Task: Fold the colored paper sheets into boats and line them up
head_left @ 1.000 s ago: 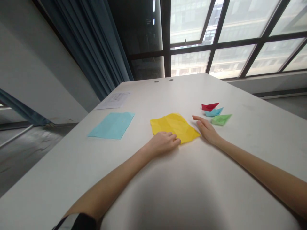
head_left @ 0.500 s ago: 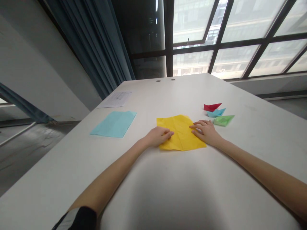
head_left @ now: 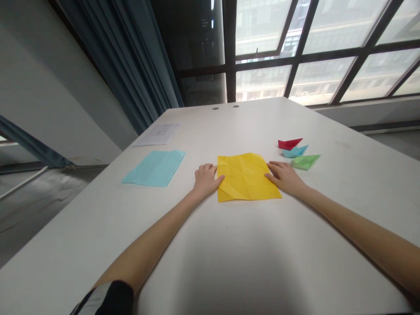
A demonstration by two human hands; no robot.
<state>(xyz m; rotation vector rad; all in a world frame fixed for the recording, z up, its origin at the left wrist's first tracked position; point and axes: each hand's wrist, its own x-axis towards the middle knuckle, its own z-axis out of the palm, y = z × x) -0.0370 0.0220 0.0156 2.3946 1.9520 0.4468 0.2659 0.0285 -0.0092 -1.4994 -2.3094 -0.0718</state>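
1. Table: you have a white surface under both forearms, with all the paper on it.
2. Yellow sheet: it lies at the middle of the table, directly between your hands. It is creased, looks roughly square, and shows no clear long axis.
3. Blue sheet: it lies to the left, well apart from your left hand. A printed page is beyond it, on the far left.
4. Left hand: open, at the left edge; your thumb touches the yellow sheet.
5. Right hand: open, at the right edge, thumb over the paper. Neither hand is clearly nearer the sheet; each borders one side.
6. Boats: red boat, blue boat and green boat, beyond your right hand. The green one is nearest you.
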